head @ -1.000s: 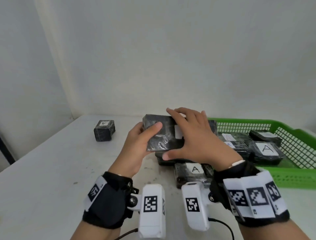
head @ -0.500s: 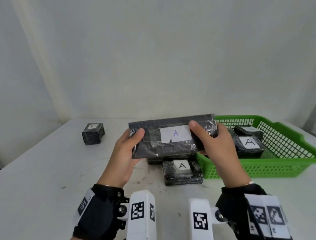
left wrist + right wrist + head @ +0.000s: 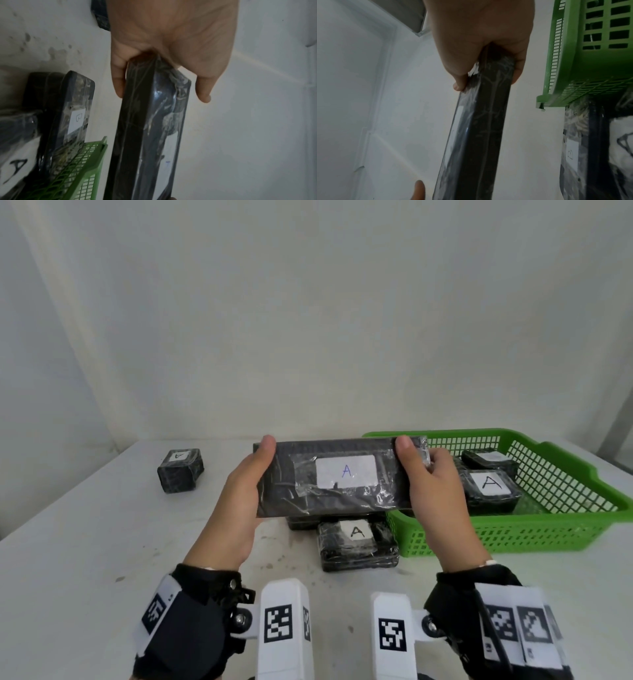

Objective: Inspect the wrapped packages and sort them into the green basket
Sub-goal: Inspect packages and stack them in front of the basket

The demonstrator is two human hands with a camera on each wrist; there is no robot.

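Since a second ago you have turned the long flat black package wrapped in clear film (image 3: 337, 479) so its white label with a blue "A" (image 3: 346, 471) faces you, and your right hand (image 3: 436, 501) has slid off the face to the 3 o'clock end. Your left hand (image 3: 239, 501) grips the 9 o'clock end, thumb over the top edge and fingers (image 3: 118, 81) behind; the right hand's grip mirrors it, thumb on the front and fingers curled round the back. In both wrist views the package runs edge-on away from the palm, held clear above the white bench (image 3: 85, 542).

At 3 o'clock of the package the green plastic mesh basket (image 3: 548, 529) sits on the bench, with at least two black wrapped packages inside: one labelled "A" (image 3: 489, 487), and a smaller one (image 3: 488, 462) behind it at 12 o'clock whose label you cannot read. At 6 o'clock of the held package, just beside the basket's near left corner, a small stack of black wrapped packages (image 3: 358, 546) lies with an "A" label on top. Behind it another wrapped package (image 3: 73, 115) shows a label that looks like "B" in the left wrist view. Well apart at 9 o'clock a small black wrapped cube (image 3: 180, 470) stands with an "A" label on top.
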